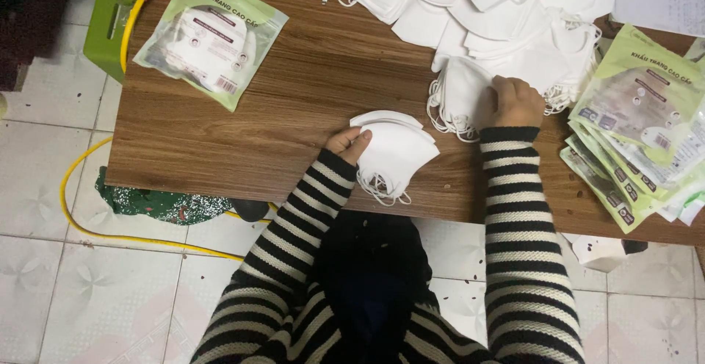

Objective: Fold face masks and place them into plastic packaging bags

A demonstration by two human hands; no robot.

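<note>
A: Where is the fanned stack of folded white fabric masks?

B: At the near edge of the brown wooden table; your left hand pinches it, fingertips hidden beneath.

A: Right hand?

B: Curled closed on the white mask pile, whose top is cut off.

Soft, even indoor light — no hard shadows on the wooden table. The pile of white masks at the top is nearly blown out, detail lost. The plastic packets on the right carry glare — slightly blurred near the frame edge. The upper left corner is dim.
</note>
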